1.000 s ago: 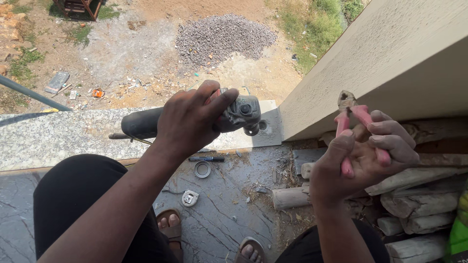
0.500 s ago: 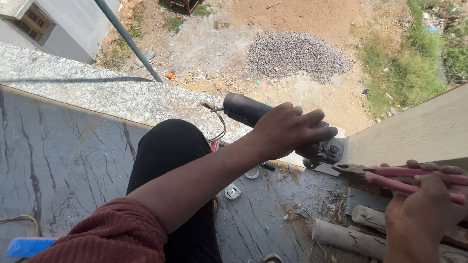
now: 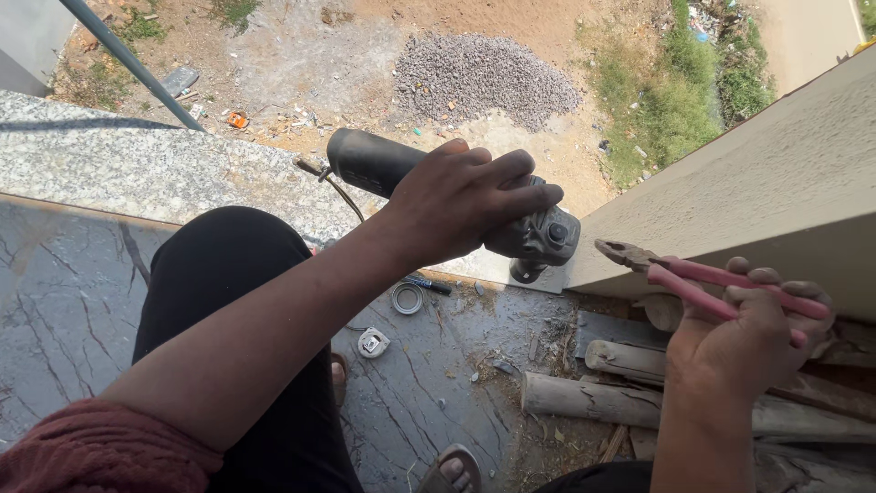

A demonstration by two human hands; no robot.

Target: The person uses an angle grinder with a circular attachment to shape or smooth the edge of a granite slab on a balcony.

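My left hand (image 3: 461, 201) grips a black angle grinder (image 3: 365, 162) from above, holding it level over the edge of the granite ledge (image 3: 119, 169); its head (image 3: 546, 239) points right and its cord hangs off the rear end. My right hand (image 3: 744, 333) is closed around the pink handles of a pair of pliers (image 3: 680, 271), whose rusty jaws point left toward the grinder head, a short gap away. The pliers sit just in front of a beige wall (image 3: 776, 192).
Rough wooden logs (image 3: 584, 397) lie on the dark marble floor (image 3: 64, 310) at lower right. A small round ring (image 3: 407, 298), a white fitting (image 3: 372, 342) and a screwdriver lie on the floor. My sandalled feet show below. Far down are bare ground and a gravel pile (image 3: 484, 73).
The view has swung left and down. My left hand still carries the grinder. My right hand turned the pliers from upright to lying level, jaws toward the grinder head.
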